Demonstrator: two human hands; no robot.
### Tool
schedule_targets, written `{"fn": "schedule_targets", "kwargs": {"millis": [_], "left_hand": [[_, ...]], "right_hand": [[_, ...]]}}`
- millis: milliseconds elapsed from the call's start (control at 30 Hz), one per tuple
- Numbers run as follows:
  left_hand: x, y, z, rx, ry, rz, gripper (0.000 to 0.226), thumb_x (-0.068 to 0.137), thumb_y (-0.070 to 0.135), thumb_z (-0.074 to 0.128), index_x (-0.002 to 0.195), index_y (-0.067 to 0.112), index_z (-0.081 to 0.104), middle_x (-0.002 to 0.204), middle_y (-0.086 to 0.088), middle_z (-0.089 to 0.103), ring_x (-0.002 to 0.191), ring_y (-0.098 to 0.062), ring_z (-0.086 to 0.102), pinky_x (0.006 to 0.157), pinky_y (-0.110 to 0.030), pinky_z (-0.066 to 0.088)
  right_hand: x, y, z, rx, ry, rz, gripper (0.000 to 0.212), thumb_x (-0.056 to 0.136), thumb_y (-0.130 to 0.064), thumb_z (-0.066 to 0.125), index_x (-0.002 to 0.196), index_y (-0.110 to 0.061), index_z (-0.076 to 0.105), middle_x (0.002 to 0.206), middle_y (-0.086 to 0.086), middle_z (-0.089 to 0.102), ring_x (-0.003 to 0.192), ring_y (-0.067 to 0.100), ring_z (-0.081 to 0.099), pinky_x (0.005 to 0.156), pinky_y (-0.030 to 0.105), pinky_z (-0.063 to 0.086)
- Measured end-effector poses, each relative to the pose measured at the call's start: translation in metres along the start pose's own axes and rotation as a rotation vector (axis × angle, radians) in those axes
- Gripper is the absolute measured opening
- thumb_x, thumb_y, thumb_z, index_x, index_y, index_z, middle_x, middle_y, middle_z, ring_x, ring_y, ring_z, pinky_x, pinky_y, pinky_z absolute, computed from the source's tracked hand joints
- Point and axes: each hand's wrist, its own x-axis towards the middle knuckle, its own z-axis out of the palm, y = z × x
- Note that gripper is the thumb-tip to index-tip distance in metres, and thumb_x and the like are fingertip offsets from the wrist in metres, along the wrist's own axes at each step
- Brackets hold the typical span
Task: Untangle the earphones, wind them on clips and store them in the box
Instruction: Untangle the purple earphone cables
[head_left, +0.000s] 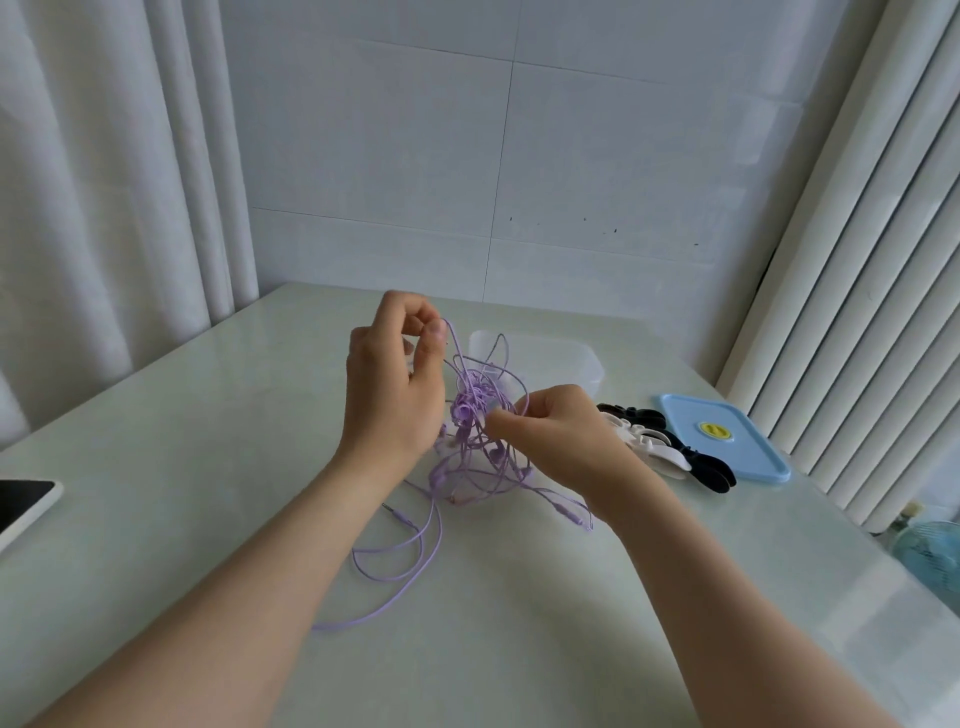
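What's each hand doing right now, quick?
Left hand: closed, pinching a raised strand of the purple earphones.
Right hand: closed, pinching the same tangle lower down.

Tiled wall, white curtains

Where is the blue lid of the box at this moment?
In the head view, the blue lid lies flat on the table, at the right side, directly right of the black and white clips.
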Motion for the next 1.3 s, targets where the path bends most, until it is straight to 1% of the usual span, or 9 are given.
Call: {"fn": "schedule_targets", "kwargs": {"millis": [167,267,433,533,600,733,900,1100,1300], "left_hand": [[0.004,0.002,0.004,-0.367,0.068,-0.272,0.013,0.107,0.018,0.05,0.095,0.024,0.052,0.088,0.005,0.063,0.076,-0.013,0.066,0.083,-0.038,0.058],[0.008,0.002,0.004,-0.473,0.163,-0.439,0.018,0.109,0.017,0.049,0.095,0.028,0.052,0.097,0.003,0.058,0.078,-0.014,0.064,0.084,-0.038,0.057],[0.02,-0.003,-0.007,-0.812,0.3,-0.788,0.009,0.111,0.014,0.041,0.107,0.016,0.049,0.108,-0.002,0.063,0.097,-0.028,0.074,0.092,-0.039,0.06],[0.027,-0.006,-0.017,-1.22,0.376,-0.945,0.018,0.112,0.007,0.031,0.101,0.011,0.045,0.092,-0.018,0.065,0.066,-0.026,0.076,0.075,-0.05,0.066],[0.025,-0.007,-0.017,-1.18,0.301,-1.0,0.024,0.111,0.007,0.031,0.093,0.016,0.045,0.073,-0.009,0.055,0.043,-0.017,0.055,0.055,-0.037,0.062],[0.013,-0.004,-0.005,-0.614,0.005,-0.73,0.011,0.103,0.009,0.045,0.1,0.019,0.048,0.067,-0.001,0.045,0.049,-0.014,0.031,0.049,-0.026,0.031],[-0.002,0.01,-0.006,-0.12,-0.336,-0.247,0.018,0.079,0.03,0.06,0.094,0.029,0.071,0.063,0.01,0.048,0.055,-0.008,0.04,0.055,-0.022,0.035],[-0.007,-0.004,-0.002,0.195,-0.387,0.085,0.011,0.087,0.031,0.084,0.095,0.037,0.082,0.079,0.009,0.051,0.078,0.002,0.055,0.07,-0.004,0.034],[-0.004,-0.013,-0.001,0.227,-0.297,0.181,0.006,0.094,0.022,0.077,0.094,0.027,0.08,0.091,0.003,0.048,0.078,-0.007,0.051,0.071,-0.023,0.041]], "right_hand": [[0.0,0.0,-0.002,0.012,0.021,0.027,0.034,0.085,-0.028,0.072,0.068,-0.005,0.054,0.043,-0.011,0.038,0.04,0.009,0.028,0.046,0.022,0.024],[0.001,-0.003,0.0,0.035,0.139,-0.02,0.049,0.071,-0.036,0.07,0.078,0.01,0.054,0.059,0.003,0.051,0.051,0.011,0.037,0.054,0.026,0.031],[0.004,0.001,0.0,0.07,0.317,-0.023,0.032,0.066,-0.035,0.062,0.063,-0.008,0.045,0.06,0.015,0.063,0.052,0.015,0.047,0.053,0.025,0.031],[0.006,0.007,-0.007,0.037,0.427,-0.003,0.027,0.074,-0.025,0.064,0.061,-0.012,0.045,0.047,0.001,0.059,0.047,0.012,0.053,0.049,0.023,0.033],[0.009,0.009,-0.011,0.105,0.474,0.028,0.022,0.072,-0.025,0.063,0.067,-0.006,0.053,0.061,0.014,0.07,0.054,0.017,0.07,0.054,0.033,0.046],[0.009,0.007,-0.012,0.217,0.469,0.039,0.017,0.074,-0.023,0.062,0.072,-0.008,0.054,0.065,0.021,0.07,0.065,0.036,0.076,0.063,0.047,0.061],[0.007,0.003,-0.008,0.286,0.409,0.023,0.015,0.079,-0.017,0.063,0.074,-0.009,0.052,0.063,0.017,0.067,0.065,0.035,0.077,0.058,0.038,0.055],[0.003,-0.001,-0.006,0.261,0.408,0.004,0.015,0.083,-0.018,0.064,0.077,-0.006,0.057,0.056,0.008,0.066,0.052,0.027,0.066,0.051,0.036,0.051],[-0.002,-0.006,-0.005,0.256,0.37,0.062,0.026,0.083,-0.022,0.062,0.087,0.003,0.057,0.074,0.017,0.075,0.04,0.018,0.053,0.039,0.026,0.038]]}}
